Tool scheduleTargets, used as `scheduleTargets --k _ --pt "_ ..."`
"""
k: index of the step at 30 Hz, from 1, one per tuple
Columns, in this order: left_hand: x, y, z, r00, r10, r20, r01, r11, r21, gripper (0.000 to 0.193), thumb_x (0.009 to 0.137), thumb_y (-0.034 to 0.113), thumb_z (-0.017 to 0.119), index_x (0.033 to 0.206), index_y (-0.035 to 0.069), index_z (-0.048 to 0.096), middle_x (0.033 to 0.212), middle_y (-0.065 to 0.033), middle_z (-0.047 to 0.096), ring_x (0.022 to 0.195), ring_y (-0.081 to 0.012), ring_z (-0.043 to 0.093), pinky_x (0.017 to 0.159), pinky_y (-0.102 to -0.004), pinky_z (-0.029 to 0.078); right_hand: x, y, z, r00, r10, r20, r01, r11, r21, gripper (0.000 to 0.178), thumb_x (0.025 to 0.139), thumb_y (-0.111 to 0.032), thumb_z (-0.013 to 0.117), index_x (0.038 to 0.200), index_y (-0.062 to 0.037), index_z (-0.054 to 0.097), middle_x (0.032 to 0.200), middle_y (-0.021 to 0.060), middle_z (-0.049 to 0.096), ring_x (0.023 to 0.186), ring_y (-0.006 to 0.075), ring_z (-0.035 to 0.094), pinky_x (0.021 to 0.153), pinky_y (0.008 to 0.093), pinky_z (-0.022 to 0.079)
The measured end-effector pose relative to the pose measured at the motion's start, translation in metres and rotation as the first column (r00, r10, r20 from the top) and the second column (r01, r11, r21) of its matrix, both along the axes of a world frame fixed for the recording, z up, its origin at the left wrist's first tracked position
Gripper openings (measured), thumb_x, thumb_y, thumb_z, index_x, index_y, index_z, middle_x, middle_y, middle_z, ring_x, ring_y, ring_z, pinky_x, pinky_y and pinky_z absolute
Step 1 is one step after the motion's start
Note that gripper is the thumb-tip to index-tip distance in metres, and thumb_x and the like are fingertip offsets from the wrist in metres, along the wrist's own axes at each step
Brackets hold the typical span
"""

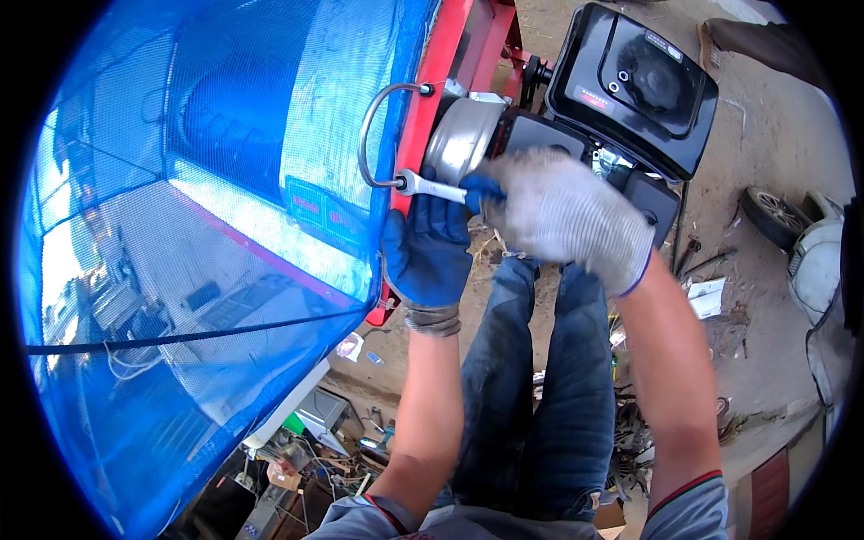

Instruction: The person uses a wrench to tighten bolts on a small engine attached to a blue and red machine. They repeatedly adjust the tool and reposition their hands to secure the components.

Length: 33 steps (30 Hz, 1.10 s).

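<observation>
My right hand (567, 207), in a grey knit glove with blue fingertips, grips a silver wrench (437, 189). The wrench's head sits around the lower end of a curved metal rod (366, 135), against the red frame (419, 126). Just below the wrench is my left hand (430, 256) in a blue-palmed glove. Its palm faces up, with fingers stretched toward the frame and thumb apart; some fingertips are hidden behind the wrench and frame. Slight blur softens my right glove. Behind the wrench sits a shiny metal drum (466, 137).
Blue mesh netting (225, 180) fills the left side beside the frame. A black engine-like unit (643, 90) stands at the upper right. Farther right lie a wheel (774, 216) and a paper sheet (706, 297). Cluttered tools and scraps lie at lower left. Another person's leg (765, 45) shows at top right.
</observation>
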<state>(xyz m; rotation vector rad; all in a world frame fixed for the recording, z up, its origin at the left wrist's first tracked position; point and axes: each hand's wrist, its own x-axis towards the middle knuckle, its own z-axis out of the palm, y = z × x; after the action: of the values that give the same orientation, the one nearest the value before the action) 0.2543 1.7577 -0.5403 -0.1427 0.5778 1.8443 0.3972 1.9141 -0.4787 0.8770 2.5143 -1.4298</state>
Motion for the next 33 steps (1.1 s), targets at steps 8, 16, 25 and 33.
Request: scheduleTargets --k 8,16,25,33 --pt "0.006 0.005 -0.009 0.998 -0.023 -0.059 0.026 0.998 0.049 0.062 0.1 0.036 0.045 0.147 -0.003 0.033 0.15 -0.0203 0.04 0.139 -0.0309 0.04 0.116 -0.0474 0.031 0.005 -0.095 0.005 0.926 -0.378 0.014 0.352 0.847 -0.398 0.026 0.091 -0.018 0.054 0.108 0.0016 0.054 0.08 0.0232 0.064 0.078 0.0387 0.067 0.074 0.0479 0.052" --pt "0.003 0.003 -0.002 0.998 0.009 0.069 -0.009 1.0 0.005 0.059 0.098 0.032 0.049 0.146 0.0 0.036 0.144 -0.0175 0.049 0.134 -0.032 0.047 0.113 -0.0503 0.035 0.009 0.008 0.01 0.98 -0.189 0.065 0.195 0.976 -0.099 0.032 0.088 -0.024 0.057 0.108 -0.0005 0.064 0.091 0.0239 0.067 0.09 0.0381 0.067 0.084 0.0473 0.053" --pt "0.0 -0.004 -0.01 0.995 -0.023 0.098 0.018 0.998 0.055 0.063 0.099 0.038 0.045 0.146 -0.003 0.035 0.15 -0.0202 0.041 0.139 -0.0332 0.04 0.116 -0.0489 0.029 -0.009 0.01 -0.005 1.0 -0.009 -0.02 0.011 0.996 0.089 0.024 0.083 -0.02 0.058 0.074 0.001 0.067 0.084 0.0227 0.067 0.082 0.0324 0.07 0.073 0.0425 0.057" --pt "0.005 0.002 -0.004 0.999 0.01 -0.042 -0.014 0.993 -0.118 0.064 0.097 0.04 0.048 0.146 0.0 0.038 0.147 -0.0178 0.045 0.128 -0.0328 0.052 0.115 -0.0515 0.03 0.012 -0.051 -0.005 0.929 -0.37 -0.014 0.324 0.831 -0.452 0.03 0.094 -0.023 0.052 0.108 0.0011 0.061 0.097 0.0268 0.065 0.099 0.0393 0.065 0.088 0.0476 0.049"
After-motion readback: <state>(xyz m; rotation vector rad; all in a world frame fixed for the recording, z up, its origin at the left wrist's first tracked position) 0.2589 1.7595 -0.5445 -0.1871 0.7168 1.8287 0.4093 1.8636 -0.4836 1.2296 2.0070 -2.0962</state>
